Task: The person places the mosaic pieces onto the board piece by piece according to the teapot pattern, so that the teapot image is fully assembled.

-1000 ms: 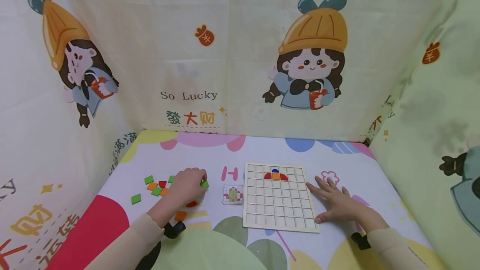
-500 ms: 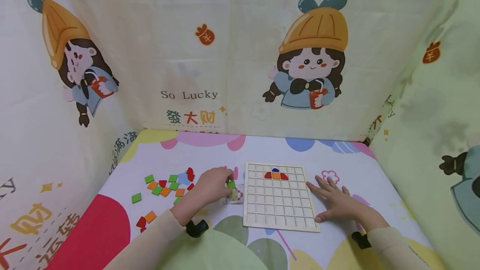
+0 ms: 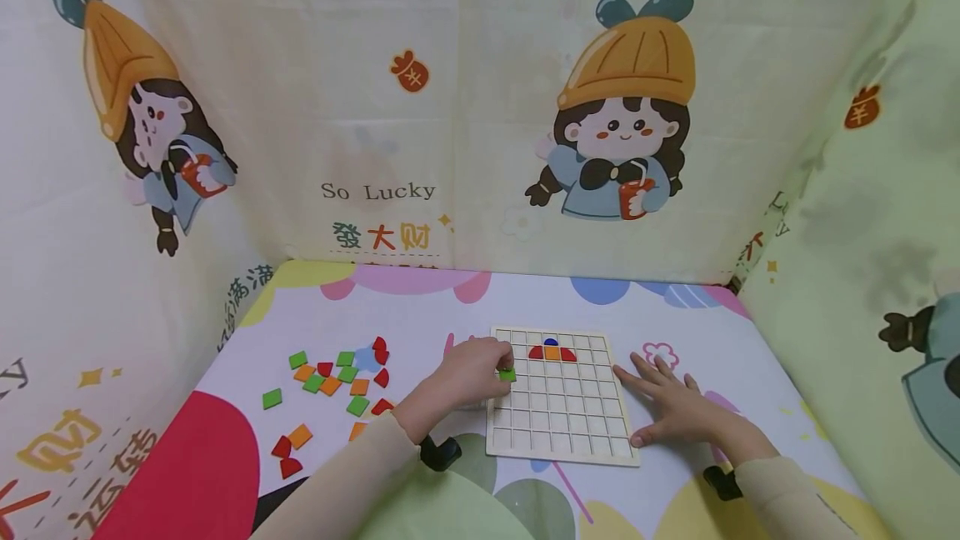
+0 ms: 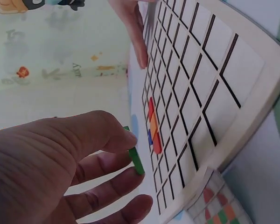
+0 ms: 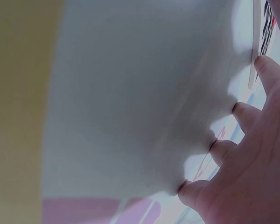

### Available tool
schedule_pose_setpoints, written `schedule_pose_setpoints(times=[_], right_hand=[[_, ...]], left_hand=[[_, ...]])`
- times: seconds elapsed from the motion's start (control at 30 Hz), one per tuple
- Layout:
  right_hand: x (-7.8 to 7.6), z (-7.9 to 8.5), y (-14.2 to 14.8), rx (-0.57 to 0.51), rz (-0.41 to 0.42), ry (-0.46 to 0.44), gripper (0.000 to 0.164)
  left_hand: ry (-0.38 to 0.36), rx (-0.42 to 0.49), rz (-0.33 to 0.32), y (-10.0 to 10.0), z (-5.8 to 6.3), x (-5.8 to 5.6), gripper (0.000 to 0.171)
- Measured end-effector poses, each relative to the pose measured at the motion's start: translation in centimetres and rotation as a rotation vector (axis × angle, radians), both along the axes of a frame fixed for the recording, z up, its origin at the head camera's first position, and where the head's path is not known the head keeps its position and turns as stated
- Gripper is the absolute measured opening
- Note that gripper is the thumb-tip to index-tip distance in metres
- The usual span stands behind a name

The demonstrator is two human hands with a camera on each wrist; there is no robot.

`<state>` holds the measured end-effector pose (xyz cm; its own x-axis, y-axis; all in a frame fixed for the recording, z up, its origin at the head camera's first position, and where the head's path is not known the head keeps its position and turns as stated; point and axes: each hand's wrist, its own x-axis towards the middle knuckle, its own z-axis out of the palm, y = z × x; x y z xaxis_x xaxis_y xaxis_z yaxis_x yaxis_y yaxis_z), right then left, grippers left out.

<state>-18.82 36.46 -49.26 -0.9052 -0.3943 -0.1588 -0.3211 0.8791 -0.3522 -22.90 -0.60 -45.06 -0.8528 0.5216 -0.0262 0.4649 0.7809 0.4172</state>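
Note:
My left hand (image 3: 471,369) pinches a green square tile (image 4: 136,160) between thumb and fingers, over the left columns of a pale wooden grid board (image 3: 564,415). Near the board's far edge sit a blue half-round piece (image 3: 551,342), an orange square tile (image 3: 552,352) and a red piece (image 3: 536,352) on each side of it. My right hand (image 3: 678,402) lies with fingers spread at the board's right edge, its thumb and a fingertip touching the rim. A small pattern card (image 4: 219,205) lies beside the board, mostly hidden under my left hand in the head view.
Loose tiles lie left of the board: several green squares (image 3: 272,397), several orange squares (image 3: 300,437) and several red rounded pieces (image 3: 290,467). A printed cloth (image 3: 420,307) covers the table. Fabric walls (image 3: 495,107) with cartoon figures stand behind and at both sides.
My left hand has carried the green tile rightward from the loose tiles, past the pattern card, to the board's left part. The right hand stays in place.

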Motion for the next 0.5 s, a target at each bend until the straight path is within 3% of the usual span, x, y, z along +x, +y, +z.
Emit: schedule_pose_setpoints(times=[0.23,0.5], right_hand=[[-0.1,-0.3,0.2,-0.006,0.001,0.015,0.109],[0.0,-0.3,0.1,-0.014,0.003,0.018,0.108]], left_hand=[[-0.01,0.041,-0.04,2.5,-0.8,-0.9,0.018],[-0.107,0.072,-0.028,4.4,-1.4,-2.0,0.017]])
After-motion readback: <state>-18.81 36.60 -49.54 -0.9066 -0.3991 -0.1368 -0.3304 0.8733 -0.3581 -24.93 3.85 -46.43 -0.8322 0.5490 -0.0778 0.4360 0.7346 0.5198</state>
